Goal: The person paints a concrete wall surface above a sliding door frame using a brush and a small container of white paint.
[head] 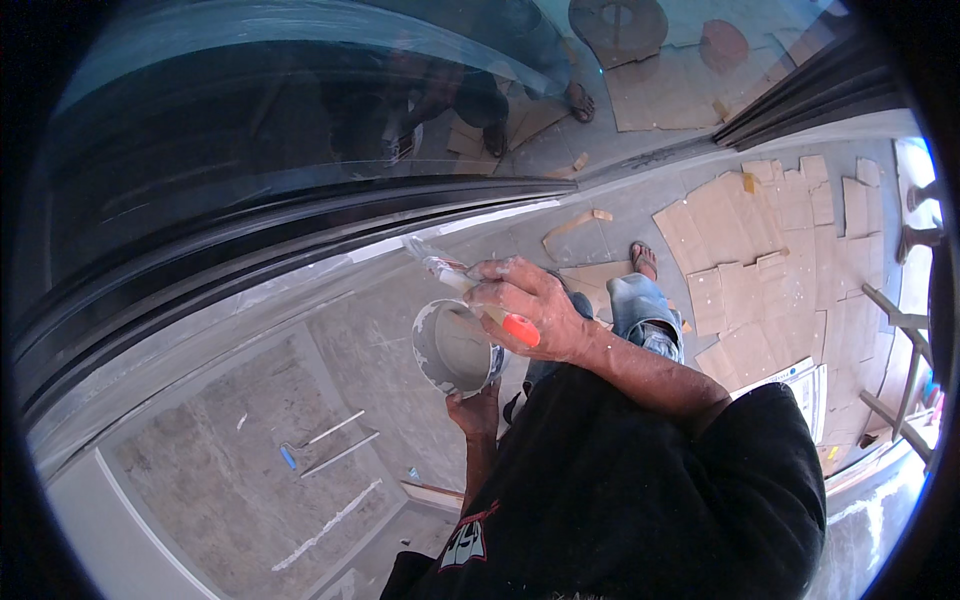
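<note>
My right hand (536,307) is closed around a paintbrush (454,276) with a red-orange handle end. Its whitened bristles reach the ledge (375,251) under the dark window frame, beside a stretch of fresh white paint. Below the brush, my left hand (476,412) grips a small paint bucket (427,356) from its underside and side. Grey-white paint lies inside the bucket, and its rim is smeared with it. Part of the left hand's grip is hidden behind the bucket.
Above the ledge runs dark window framing (300,217) with reflective glass (247,97). Flattened cardboard (757,262) covers floor at the right. Lower down lie a blue paint roller (289,456) and a pale stick (341,454). A wooden stand (907,322) and another person's feet (911,240) appear far right.
</note>
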A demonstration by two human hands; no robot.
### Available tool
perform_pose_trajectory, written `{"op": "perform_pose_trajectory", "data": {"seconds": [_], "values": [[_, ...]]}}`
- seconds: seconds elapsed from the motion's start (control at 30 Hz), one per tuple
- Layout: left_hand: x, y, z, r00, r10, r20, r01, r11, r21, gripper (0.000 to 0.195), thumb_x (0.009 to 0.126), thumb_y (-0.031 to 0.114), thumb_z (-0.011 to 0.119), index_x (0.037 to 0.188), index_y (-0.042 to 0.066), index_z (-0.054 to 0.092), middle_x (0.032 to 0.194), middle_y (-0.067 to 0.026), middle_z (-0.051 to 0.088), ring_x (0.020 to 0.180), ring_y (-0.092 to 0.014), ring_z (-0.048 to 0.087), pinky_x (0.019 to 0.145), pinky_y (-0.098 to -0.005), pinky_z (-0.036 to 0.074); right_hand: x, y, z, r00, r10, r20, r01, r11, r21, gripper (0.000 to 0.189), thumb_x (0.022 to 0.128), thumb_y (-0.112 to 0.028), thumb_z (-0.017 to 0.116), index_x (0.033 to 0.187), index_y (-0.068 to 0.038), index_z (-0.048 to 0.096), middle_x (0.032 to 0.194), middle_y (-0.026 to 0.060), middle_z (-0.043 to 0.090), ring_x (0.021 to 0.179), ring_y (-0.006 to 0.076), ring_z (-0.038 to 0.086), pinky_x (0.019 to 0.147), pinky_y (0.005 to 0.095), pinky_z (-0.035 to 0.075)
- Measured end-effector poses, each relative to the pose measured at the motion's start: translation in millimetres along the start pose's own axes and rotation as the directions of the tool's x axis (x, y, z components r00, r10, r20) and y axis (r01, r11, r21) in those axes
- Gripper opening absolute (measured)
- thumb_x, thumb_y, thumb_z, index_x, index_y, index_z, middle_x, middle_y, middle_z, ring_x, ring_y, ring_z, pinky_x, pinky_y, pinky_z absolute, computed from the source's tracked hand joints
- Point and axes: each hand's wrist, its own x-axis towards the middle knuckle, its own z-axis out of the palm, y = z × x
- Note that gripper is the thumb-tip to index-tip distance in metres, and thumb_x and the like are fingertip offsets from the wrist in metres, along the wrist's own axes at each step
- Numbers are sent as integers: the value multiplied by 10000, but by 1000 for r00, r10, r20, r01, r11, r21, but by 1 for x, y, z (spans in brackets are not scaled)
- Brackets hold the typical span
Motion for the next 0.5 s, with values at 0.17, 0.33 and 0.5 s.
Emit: {"op": "perform_pose_trajectory", "data": {"seconds": [0.17, 0.33, 0.5], "values": [[1, 0, -4, 1000, -11, -17, 12, 1000, 14, 748, 702, 295, 612, 1401, 119, 412, 1395, -119, 473, 1217, -370, 511, 1007, -556, 439, -4, 1, 2, 997, 73, 0, -73, 997, 2, 403, 689, -45, 781, 1066, -75, 642, 1112, 113, 593, 975, 277, 624, 776, 371, 552], [1, -1, 1, 1000, -7, -1, 7, 1000, -2, 742, 699, 304, 612, 1390, 111, 421, 1379, -121, 486, 1209, -373, 513, 1005, -558, 439, -5, 2, 2, 997, 78, 1, -78, 997, 1, 405, 692, -53, 781, 1069, -88, 640, 1111, 116, 591, 971, 276, 624, 778, 369, 552], [1, -1, 0, 1000, -7, -27, 8, 1000, 14, 744, 700, 316, 614, 1388, 105, 424, 1378, -124, 486, 1218, -369, 504, 1013, -563, 431, -7, 3, 2, 994, 105, 25, -105, 994, 18, 403, 697, -61, 780, 1072, -93, 634, 1115, 119, 588, 977, 282, 621, 793, 373, 548]]}}
